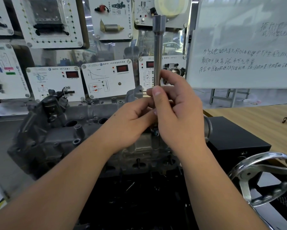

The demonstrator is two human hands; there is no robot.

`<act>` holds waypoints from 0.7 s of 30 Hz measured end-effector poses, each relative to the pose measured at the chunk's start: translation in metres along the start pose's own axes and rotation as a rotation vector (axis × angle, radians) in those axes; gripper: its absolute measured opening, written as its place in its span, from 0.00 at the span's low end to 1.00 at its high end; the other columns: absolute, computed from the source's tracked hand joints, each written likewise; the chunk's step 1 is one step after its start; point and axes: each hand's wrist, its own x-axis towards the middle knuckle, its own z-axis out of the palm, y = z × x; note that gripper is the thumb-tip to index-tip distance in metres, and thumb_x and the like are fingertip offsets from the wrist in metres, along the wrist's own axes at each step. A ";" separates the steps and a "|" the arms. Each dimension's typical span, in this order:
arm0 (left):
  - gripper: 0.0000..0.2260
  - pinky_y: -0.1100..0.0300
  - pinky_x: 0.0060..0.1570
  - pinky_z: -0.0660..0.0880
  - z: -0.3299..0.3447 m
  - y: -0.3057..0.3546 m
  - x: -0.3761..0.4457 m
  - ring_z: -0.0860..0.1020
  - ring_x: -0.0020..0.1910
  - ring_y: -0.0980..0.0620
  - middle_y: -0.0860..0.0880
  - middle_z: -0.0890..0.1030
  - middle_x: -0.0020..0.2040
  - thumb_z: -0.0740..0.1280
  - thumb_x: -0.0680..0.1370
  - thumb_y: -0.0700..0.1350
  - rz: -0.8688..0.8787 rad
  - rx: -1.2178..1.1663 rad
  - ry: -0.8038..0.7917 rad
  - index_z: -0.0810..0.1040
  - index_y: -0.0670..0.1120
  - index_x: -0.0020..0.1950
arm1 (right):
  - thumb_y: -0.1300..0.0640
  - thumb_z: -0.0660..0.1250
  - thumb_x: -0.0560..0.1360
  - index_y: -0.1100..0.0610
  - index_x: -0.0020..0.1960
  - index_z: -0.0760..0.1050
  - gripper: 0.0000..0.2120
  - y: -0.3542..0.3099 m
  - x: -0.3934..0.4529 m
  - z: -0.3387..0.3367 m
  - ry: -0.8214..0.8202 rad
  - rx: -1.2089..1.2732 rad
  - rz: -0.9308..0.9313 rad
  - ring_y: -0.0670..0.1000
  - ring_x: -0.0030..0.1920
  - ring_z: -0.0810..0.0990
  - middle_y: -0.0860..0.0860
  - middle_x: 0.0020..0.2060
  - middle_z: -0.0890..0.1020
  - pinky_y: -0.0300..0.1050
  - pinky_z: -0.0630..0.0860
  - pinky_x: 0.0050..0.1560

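A long steel socket extension bar (158, 50) stands upright over a grey engine cylinder head (59, 135). Its square-ended top is near the upper edge of the view and its lower end is hidden behind my hands. My right hand (177, 112) grips the lower part of the bar, thumb in front and fingers curled behind it. My left hand (131, 120) comes in from the left, its curled fingers against the bar just under my right thumb. What the bar's lower end meets on the cylinder head is hidden.
A chrome handwheel (264, 176) sticks out at the lower right beside a black box (235, 138). Training panels with sensors (107, 78) line the wall behind the engine. A whiteboard (245, 44) stands at the right, above a wooden tabletop (255, 117).
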 end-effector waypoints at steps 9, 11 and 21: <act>0.12 0.37 0.57 0.80 0.001 0.000 0.001 0.84 0.53 0.42 0.47 0.86 0.52 0.65 0.77 0.59 0.004 0.025 0.019 0.80 0.63 0.59 | 0.50 0.65 0.80 0.52 0.57 0.81 0.10 -0.001 -0.001 0.002 0.000 -0.043 -0.031 0.42 0.44 0.82 0.42 0.40 0.83 0.37 0.78 0.43; 0.12 0.36 0.59 0.79 0.001 0.001 0.000 0.84 0.55 0.41 0.48 0.86 0.53 0.64 0.78 0.60 -0.008 0.005 0.023 0.80 0.61 0.59 | 0.48 0.61 0.81 0.54 0.58 0.80 0.13 0.000 0.000 0.001 -0.004 -0.063 -0.029 0.44 0.43 0.82 0.45 0.40 0.84 0.44 0.78 0.42; 0.14 0.35 0.55 0.80 0.002 0.001 0.002 0.82 0.55 0.34 0.43 0.85 0.55 0.64 0.79 0.59 0.025 0.022 0.000 0.76 0.64 0.64 | 0.53 0.66 0.80 0.53 0.66 0.79 0.16 0.001 0.001 0.002 0.039 -0.048 -0.065 0.40 0.53 0.81 0.37 0.48 0.81 0.38 0.79 0.54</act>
